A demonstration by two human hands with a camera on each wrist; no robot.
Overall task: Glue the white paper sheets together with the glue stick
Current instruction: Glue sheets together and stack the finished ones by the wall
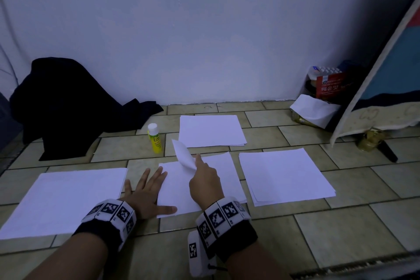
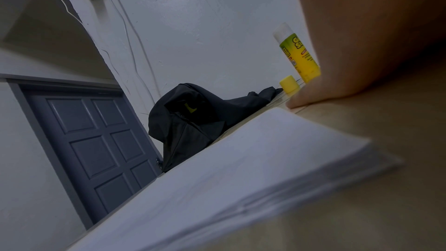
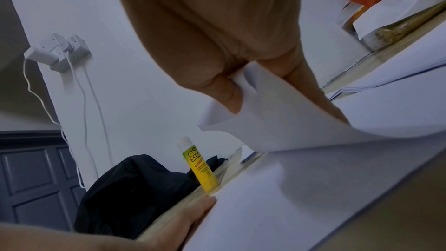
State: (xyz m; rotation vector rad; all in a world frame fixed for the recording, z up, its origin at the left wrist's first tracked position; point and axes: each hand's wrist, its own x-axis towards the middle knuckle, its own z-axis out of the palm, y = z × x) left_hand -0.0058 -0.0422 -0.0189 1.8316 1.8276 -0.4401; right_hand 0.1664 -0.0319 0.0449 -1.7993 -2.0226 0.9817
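Midway, by the look of it: middle sheet (image 1: 211, 179) flat on the tiled floor (image 1: 341, 229), one far corner (image 3: 265, 110) peeled up and pinched between thumb and fingers of the right hand (image 1: 205, 183). Left hand (image 1: 147, 193) spread flat, fingers straight, thumb pressing the near-left edge of that sheet. Glue stick (image 1: 155, 138) upright on the floor just beyond, uncapped it seems, with a yellow cap (image 2: 289, 83) beside it. Three more stacks around: left (image 1: 68, 198), far (image 1: 211, 129), right (image 1: 284, 175). Probably spreading or checking a glued corner; cannot tell whether glue is on. Further sheets left to join.
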